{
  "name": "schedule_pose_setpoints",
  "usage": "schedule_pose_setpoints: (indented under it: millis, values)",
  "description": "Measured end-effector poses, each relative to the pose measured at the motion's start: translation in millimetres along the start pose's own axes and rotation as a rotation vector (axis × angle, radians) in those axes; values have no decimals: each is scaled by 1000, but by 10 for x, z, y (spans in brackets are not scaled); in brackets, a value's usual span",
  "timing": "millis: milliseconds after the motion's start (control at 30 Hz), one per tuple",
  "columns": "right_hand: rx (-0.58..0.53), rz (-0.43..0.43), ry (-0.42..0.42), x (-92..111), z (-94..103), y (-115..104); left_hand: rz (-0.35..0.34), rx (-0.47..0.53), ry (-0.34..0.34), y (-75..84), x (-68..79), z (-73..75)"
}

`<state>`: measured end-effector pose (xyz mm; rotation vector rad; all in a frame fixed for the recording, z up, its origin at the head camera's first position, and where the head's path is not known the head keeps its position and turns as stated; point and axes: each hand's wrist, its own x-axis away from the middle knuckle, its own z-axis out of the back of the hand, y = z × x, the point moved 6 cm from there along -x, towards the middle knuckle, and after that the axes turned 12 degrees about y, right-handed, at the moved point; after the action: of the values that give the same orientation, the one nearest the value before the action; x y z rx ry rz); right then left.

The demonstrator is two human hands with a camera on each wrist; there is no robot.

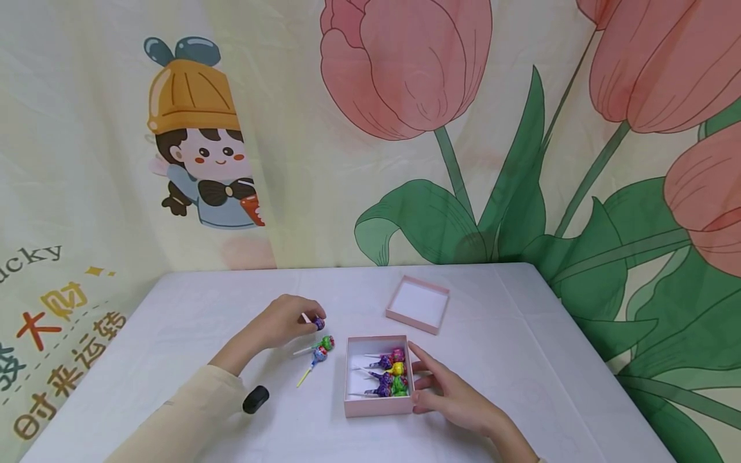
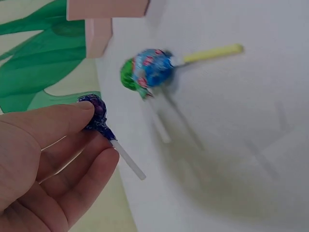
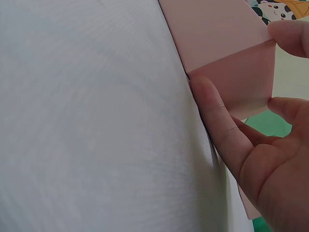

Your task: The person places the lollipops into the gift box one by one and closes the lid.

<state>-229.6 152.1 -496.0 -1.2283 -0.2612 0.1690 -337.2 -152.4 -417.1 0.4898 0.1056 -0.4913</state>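
My left hand [image 1: 287, 319] pinches a purple-wrapped lollipop [image 2: 98, 112] between thumb and fingers, its white stick pointing down. Close beside that hand, a green lollipop [image 1: 327, 343] and a blue lollipop with a yellow stick [image 1: 320, 354] lie on the table. The open pink box [image 1: 379, 406] holds several lollipops [image 1: 384, 379] in purple, pink, yellow and green wrappers, sticks to the left. Against the box's right side rests my right hand [image 1: 454, 395]. In the right wrist view, its fingertips [image 3: 205, 92] touch the pink wall low down and near the rim.
The pink box lid [image 1: 418, 303] lies inner side up behind the box. A small black object [image 1: 256, 399] sits by the left forearm. White cloth covers the table [image 1: 521, 334], and a printed curtain [image 1: 289, 161] hangs behind it.
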Motion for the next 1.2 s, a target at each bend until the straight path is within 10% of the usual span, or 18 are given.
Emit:
schedule_pose_setpoints:
  millis: [800,1200]
  values:
    - [3,2,-2,5,1,-15,-243,57,48,1083,-47,-24]
    - [-12,-12,-20,6,-12,-4,-318,87,32,1328,-124,-227]
